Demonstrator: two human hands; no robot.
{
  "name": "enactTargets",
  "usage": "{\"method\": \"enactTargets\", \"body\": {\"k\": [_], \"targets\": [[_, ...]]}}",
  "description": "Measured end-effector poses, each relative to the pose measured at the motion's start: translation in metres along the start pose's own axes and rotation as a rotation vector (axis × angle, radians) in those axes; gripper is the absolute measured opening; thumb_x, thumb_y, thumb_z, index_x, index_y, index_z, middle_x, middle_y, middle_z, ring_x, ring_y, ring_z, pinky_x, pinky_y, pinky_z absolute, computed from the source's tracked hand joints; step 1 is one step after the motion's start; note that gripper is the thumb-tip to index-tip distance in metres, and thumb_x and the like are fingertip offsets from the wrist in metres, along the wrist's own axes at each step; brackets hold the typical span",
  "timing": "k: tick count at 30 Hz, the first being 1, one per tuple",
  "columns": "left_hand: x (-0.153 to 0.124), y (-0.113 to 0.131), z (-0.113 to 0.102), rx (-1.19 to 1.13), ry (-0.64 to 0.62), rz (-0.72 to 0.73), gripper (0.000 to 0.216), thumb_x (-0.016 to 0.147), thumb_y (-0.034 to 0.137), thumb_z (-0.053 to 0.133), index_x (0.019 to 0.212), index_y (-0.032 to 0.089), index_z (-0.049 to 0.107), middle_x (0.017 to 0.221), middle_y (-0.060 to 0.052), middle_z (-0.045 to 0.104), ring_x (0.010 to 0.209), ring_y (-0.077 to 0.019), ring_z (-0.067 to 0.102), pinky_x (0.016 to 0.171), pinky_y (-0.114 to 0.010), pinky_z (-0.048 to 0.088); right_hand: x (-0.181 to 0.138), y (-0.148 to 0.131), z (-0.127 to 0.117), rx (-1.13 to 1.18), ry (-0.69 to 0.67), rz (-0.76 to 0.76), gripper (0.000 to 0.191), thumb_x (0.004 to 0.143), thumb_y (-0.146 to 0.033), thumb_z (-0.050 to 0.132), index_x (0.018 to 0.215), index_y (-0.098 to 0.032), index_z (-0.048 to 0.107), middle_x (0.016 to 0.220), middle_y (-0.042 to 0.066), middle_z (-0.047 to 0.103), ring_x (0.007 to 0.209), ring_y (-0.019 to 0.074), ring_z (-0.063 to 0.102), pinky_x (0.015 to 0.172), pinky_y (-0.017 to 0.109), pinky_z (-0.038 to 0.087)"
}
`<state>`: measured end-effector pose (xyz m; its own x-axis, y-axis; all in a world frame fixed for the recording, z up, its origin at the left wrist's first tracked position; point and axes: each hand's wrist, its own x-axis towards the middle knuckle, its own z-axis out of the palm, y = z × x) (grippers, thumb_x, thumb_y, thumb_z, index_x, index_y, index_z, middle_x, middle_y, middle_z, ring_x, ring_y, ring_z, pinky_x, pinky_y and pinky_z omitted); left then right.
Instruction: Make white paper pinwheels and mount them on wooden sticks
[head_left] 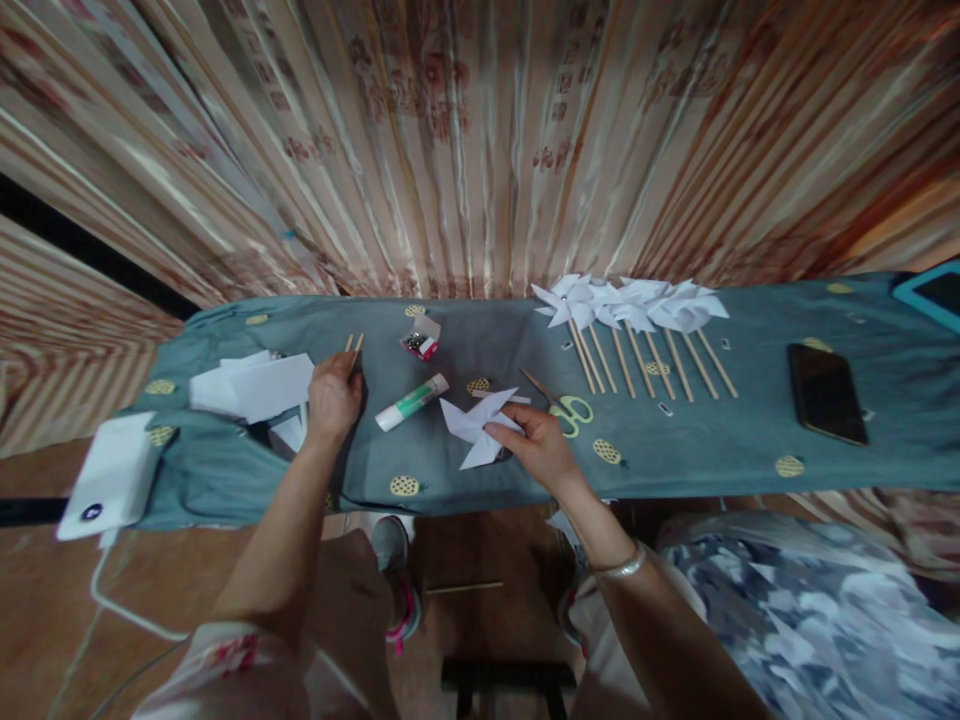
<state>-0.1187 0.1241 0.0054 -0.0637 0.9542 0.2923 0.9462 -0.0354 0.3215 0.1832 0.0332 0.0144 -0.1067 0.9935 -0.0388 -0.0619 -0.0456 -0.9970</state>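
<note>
My left hand (332, 393) is closed round thin wooden sticks (353, 344) whose tips poke out above the fingers. My right hand (531, 438) pinches a white folded paper pinwheel (478, 420) lying on the grey-blue cloth (675, 440). A glue stick (412, 402) with a green label lies between the two hands. Yellow-handled scissors (566, 408) lie just right of my right hand.
Several finished pinwheels on sticks (637, 305) lie at the back right. White paper sheets (251, 385) are at the left, a small pin box (421, 341) behind the glue. A black phone (826, 393), a white power bank (109, 478) and a teal tablet (934, 292) sit at the ends.
</note>
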Motion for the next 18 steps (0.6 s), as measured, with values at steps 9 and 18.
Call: {"method": "enactTargets", "body": {"k": [9, 18], "targets": [[0.013, -0.003, -0.001, 0.086, -0.055, -0.047, 0.038, 0.081, 0.021, 0.047, 0.111, 0.011, 0.067, 0.105, -0.017, 0.071, 0.1, -0.0315, 0.065, 0.092, -0.041, 0.049, 0.001, -0.001, 0.001, -0.005, -0.019, 0.007, 0.019, 0.075, -0.036, 0.073, 0.082, -0.019, 0.075, 0.08, 0.002, 0.076, 0.074, 0.0181, 0.067, 0.072, 0.03, 0.051], [-0.005, 0.031, -0.031, -0.267, 0.083, -0.139, 0.033, 0.08, 0.025, 0.052, 0.102, 0.011, 0.072, 0.093, -0.009, 0.069, 0.071, -0.0176, 0.061, 0.073, -0.031, 0.051, 0.0, 0.0, -0.001, -0.008, -0.013, -0.006, 0.019, 0.075, -0.037, 0.073, 0.084, -0.02, 0.076, 0.081, 0.002, 0.076, 0.074, 0.0184, 0.066, 0.072, 0.03, 0.05]]}}
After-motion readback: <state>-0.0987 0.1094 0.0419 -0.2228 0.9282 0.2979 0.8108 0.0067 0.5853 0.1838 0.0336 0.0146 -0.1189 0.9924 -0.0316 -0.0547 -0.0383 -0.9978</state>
